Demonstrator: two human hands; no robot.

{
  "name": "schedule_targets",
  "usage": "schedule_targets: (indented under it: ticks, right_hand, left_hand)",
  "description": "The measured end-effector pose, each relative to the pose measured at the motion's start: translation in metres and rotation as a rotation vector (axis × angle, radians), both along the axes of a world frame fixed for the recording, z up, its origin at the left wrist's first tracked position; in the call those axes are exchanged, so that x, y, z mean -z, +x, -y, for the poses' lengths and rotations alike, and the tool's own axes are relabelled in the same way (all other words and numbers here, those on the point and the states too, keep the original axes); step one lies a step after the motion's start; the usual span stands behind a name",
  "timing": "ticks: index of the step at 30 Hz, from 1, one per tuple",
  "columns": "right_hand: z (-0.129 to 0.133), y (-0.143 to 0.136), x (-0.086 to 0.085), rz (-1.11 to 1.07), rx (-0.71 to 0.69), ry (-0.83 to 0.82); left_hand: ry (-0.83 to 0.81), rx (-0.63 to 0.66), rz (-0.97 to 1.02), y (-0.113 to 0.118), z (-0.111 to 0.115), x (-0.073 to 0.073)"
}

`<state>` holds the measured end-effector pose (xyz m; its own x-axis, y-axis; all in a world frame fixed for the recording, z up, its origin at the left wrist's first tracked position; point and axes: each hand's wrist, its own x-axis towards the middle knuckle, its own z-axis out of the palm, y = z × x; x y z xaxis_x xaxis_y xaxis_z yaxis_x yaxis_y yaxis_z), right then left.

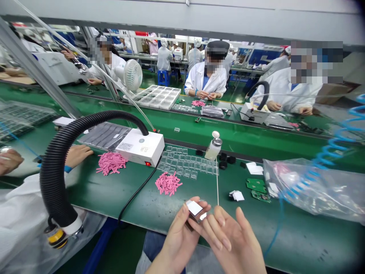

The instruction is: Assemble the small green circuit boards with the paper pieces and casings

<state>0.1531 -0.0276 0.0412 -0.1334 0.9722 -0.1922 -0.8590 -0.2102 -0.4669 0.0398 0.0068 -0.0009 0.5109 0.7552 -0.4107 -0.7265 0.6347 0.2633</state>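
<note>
My left hand (185, 224) holds a small flat dark-edged module (195, 219) between thumb and fingers. On its upper face lies a white square (194, 207), and a bright glint shows at the right edge. Close beside it, palm turned up, is my right hand (228, 234); its fingers are half curled near the module and its thumb stands apart. I see nothing gripped in it. A thin pale stick or line (218, 182) runs away from the right fingertips across the bench; whether the fingers touch it, I cannot tell. Pink strips (168, 183) lie heaped just beyond my hands.
Clear plastic squares (188, 163) stand in rows behind the strips, beside a dispenser bottle (213, 148) and black caps (223, 161). Green circuit boards (256, 185) and a plastic bag (313, 190) lie right. A white box (142, 146) and black hose (57, 167) stand left, near a co-worker's hand (78, 155).
</note>
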Motion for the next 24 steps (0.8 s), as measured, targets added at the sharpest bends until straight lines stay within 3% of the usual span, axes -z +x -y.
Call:
schedule_targets:
  ticks: [9, 16, 18, 21, 24]
  right_hand:
    - [0.001, 0.0, 0.003, -0.042, 0.001, 0.086]
    - [0.002, 0.004, 0.008, 0.141, 0.031, 0.158]
    - [0.003, 0.004, 0.016, 0.365, 0.158, 0.185]
    - [0.002, 0.0, 0.031, 0.955, 0.427, 0.19]
    - [-0.001, -0.006, 0.039, 1.468, 0.512, 0.205]
  left_hand:
    - [-0.017, 0.022, 0.017, 0.0, 0.001, -0.002]
    - [-0.11, 0.017, 0.099, 0.001, -0.002, -0.002]
    - [-0.136, -0.011, 0.096, 0.003, -0.003, -0.002]
    - [-0.162, -0.043, 0.106, 0.006, -0.003, -0.001]
    - [-0.194, -0.041, 0.139, 0.007, -0.003, 0.001]
